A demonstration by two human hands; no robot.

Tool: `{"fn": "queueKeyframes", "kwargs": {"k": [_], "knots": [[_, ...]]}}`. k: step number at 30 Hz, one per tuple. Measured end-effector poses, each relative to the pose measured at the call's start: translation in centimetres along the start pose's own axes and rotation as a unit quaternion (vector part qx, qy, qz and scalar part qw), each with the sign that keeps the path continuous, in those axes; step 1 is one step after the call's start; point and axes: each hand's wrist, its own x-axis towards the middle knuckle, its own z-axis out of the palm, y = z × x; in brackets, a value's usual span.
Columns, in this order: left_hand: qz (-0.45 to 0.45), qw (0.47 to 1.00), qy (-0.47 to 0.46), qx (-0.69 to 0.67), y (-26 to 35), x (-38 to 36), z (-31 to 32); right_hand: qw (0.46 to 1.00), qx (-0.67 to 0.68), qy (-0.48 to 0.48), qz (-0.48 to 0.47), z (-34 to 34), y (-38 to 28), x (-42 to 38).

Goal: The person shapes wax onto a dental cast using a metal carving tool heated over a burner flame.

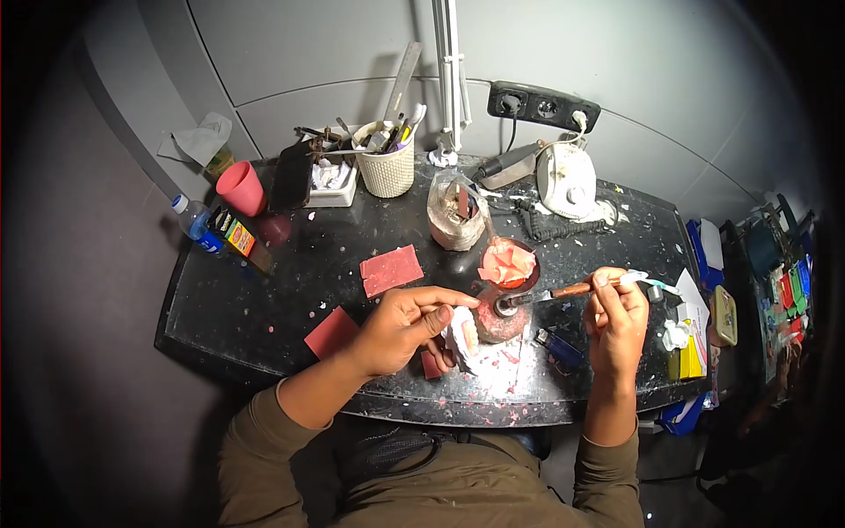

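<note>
My left hand (407, 327) holds a white plaster dental cast (461, 345) with pink wax and a row of teeth on it. Its index finger stretches toward the burner (502, 324), whose round base is crusted with pink wax. In my right hand (619, 315) is a wax knife by its brown wooden handle (574, 289). The knife's metal end points left, at the top of the burner; whether it touches cannot be made out. Just behind the burner sits a metal pan (521, 287) filled with pink wax pieces (508, 262).
Pink wax sheets (391, 270) lie left of my hands. A blue lighter (560, 347) lies between the burner and my right hand. Farther back stand a bag-covered jar (456, 220), a woven pen cup (387, 172), a white device (567, 182) and a pink cup (241, 188).
</note>
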Motion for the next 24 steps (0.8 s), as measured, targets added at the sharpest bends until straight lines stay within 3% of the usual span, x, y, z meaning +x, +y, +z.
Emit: {"fn": "queueKeyframes", "kwargs": {"k": [14,24], "knots": [[0.007,1.0,0.007,-0.001,-0.2,0.1,0.1,1.0,-0.003,0.004,0.011,0.0,0.1,0.0],[-0.004,1.0,-0.004,0.002,0.0,0.0,0.1,0.984,0.058,-0.163,0.045,1.1,0.0,-1.1]]}}
